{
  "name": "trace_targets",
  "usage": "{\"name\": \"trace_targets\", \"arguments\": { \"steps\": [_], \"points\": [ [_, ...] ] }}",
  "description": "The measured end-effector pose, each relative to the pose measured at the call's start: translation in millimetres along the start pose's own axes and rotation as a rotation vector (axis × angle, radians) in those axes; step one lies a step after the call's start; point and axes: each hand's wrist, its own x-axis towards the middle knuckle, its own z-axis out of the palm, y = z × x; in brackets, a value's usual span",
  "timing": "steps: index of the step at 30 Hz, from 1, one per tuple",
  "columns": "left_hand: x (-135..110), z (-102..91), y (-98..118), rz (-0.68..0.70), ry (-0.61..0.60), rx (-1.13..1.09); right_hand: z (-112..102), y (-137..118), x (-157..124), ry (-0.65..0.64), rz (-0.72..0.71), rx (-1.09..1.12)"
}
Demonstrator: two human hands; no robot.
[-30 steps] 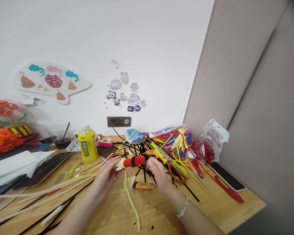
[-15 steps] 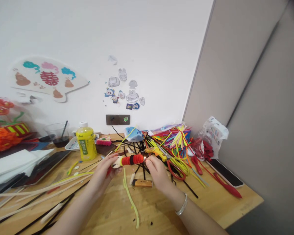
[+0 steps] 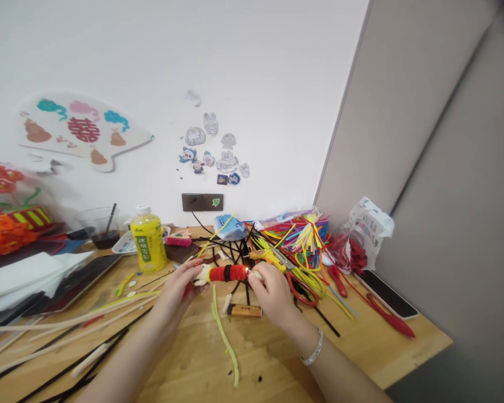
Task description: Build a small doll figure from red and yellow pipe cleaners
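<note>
A small figure wound from red pipe cleaner (image 3: 225, 273), with a pale head at its left end and a dark band, is held level above the wooden table (image 3: 277, 364). My left hand (image 3: 180, 288) is closed on its head end. My right hand (image 3: 271, 291) pinches its right end, a silver bracelet (image 3: 315, 352) on the wrist. A pale green pipe cleaner (image 3: 224, 333) hangs down from the figure and lies on the table. A brown lighter (image 3: 244, 310) lies just below my right hand.
A heap of coloured pipe cleaners (image 3: 302, 238), red-handled scissors (image 3: 300, 288) and a yellow glue gun (image 3: 271, 258) lie behind my hands. A yellow bottle (image 3: 150, 239) stands at the left by a cup (image 3: 101, 226) and trays. A phone (image 3: 386, 294) lies right.
My hands and the red figure have shifted slightly left and down in view. My right fingers have closed in onto the figure's right end.
</note>
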Motion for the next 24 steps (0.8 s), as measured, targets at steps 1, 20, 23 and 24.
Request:
{"name": "trace_targets", "arguments": {
  "steps": [1, 20, 23, 24],
  "points": [
    [0.3, -0.3, -0.2, 0.003, -0.005, -0.003, 0.3, 1.0, 0.2, 0.007, -0.006, -0.013],
    [1.2, -2.0, 0.7, 0.014, 0.015, -0.018, 0.1, 1.3, -1.1, 0.015, -0.108, -0.065],
    [0.7, -1.5, 0.7, 0.011, 0.018, -0.006, 0.4, -0.7, -2.0, 0.01, -0.139, -0.06],
    [0.2, -0.9, 0.8, 0.008, 0.017, 0.001, 0.7, -0.7, -1.9, 0.014, -0.137, -0.061]
  ]
}}
